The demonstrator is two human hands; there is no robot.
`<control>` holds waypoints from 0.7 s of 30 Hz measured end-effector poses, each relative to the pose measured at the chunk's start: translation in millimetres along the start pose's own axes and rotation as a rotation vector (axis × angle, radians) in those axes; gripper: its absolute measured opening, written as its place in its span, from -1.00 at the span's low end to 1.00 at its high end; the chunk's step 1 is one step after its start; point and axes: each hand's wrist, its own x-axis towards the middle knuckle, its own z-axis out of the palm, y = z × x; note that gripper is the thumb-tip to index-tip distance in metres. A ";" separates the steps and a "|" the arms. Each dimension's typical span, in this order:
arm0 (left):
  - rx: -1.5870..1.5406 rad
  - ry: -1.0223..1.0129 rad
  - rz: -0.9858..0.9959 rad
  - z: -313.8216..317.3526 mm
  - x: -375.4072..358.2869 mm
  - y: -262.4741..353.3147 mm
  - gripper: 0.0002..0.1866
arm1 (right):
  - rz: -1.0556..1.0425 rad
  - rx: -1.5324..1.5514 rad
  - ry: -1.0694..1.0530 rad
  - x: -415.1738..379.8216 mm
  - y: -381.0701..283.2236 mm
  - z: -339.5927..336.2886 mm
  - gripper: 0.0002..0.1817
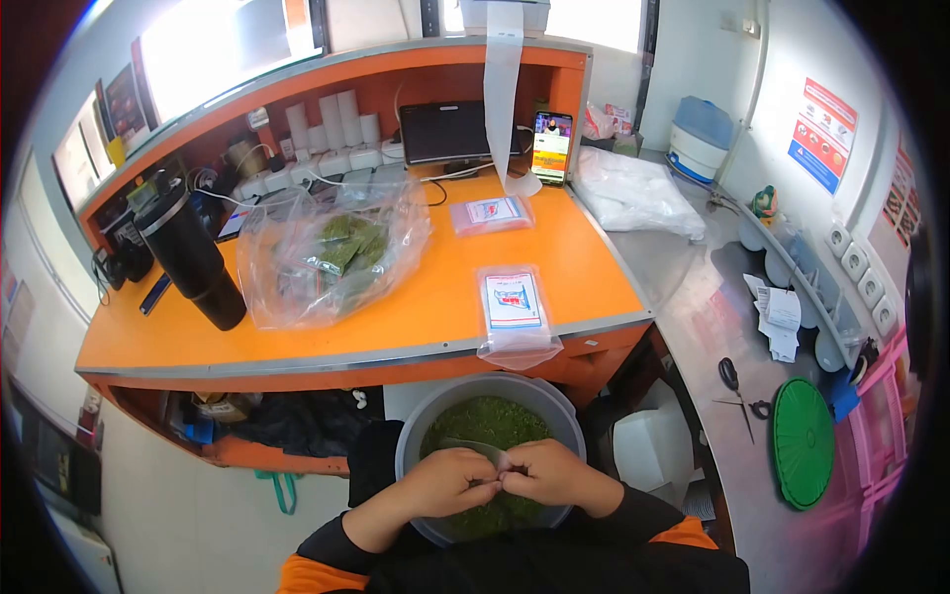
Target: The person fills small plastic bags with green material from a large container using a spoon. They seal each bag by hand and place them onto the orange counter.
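My left hand (457,480) and my right hand (544,472) meet over a grey tub (404,450), fingertips pinched together. Between them is a small clear plastic bag (477,447), its edge gripped by both hands; what it holds is hard to make out. Finely chopped green herbs (480,416) fill much of the tub below. On the orange desk (416,322) lies a large clear bag (287,297) with small packed green packets (351,243) inside. A stack of printed plastic bags (515,307) rests at the desk's front edge, and another stack (492,213) lies behind it.
A black tumbler (188,252) stands at the desk's left. A phone (551,148) leans near a monitor (445,132). The metal counter (683,287) on the right bears scissors (734,386), a green lid (802,443) and a white bag (633,188).
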 end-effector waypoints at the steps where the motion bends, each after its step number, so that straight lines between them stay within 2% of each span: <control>1: -0.034 0.019 0.014 3.6 -0.1 0.7 -0.81 | 0.088 0.103 -0.061 0.3 1.9 0.9 -0.82; 2: -0.066 0.032 0.026 6.4 0.0 2.8 -0.81 | 0.177 0.206 -0.122 0.9 4.3 1.9 -0.79; 4: -0.128 0.060 0.051 9.9 -0.8 7.2 -0.81 | 0.109 0.272 -0.141 0.6 18.4 6.4 -0.77; 5: -0.087 0.140 0.044 13.5 -2.2 3.4 -0.81 | 0.073 0.302 -0.152 0.8 22.4 6.7 -0.76; 8: 0.007 0.355 0.013 28.9 -5.9 -10.1 -0.82 | -0.031 -0.047 0.053 4.1 13.3 9.6 -0.74; 11: 0.089 0.493 -0.003 36.4 -2.4 -13.3 -0.81 | -0.037 -0.380 0.166 8.7 2.5 14.2 -0.73; 14: 0.188 0.583 -0.015 37.9 -2.3 -14.9 -0.81 | 0.044 -0.565 0.202 8.7 -3.3 15.4 -0.71; 17: 0.256 0.641 -0.065 25.2 -8.5 -7.5 -0.81 | 0.054 -0.577 0.237 5.9 0.2 16.4 -0.73; 19: 0.352 0.643 -0.068 21.5 -10.8 0.1 -0.83 | -0.056 -0.520 0.273 1.8 -3.0 13.7 -0.80; 21: 0.256 0.584 -0.157 11.6 -10.7 3.7 -0.85 | -0.225 -0.440 0.287 0.1 -12.7 11.5 -0.88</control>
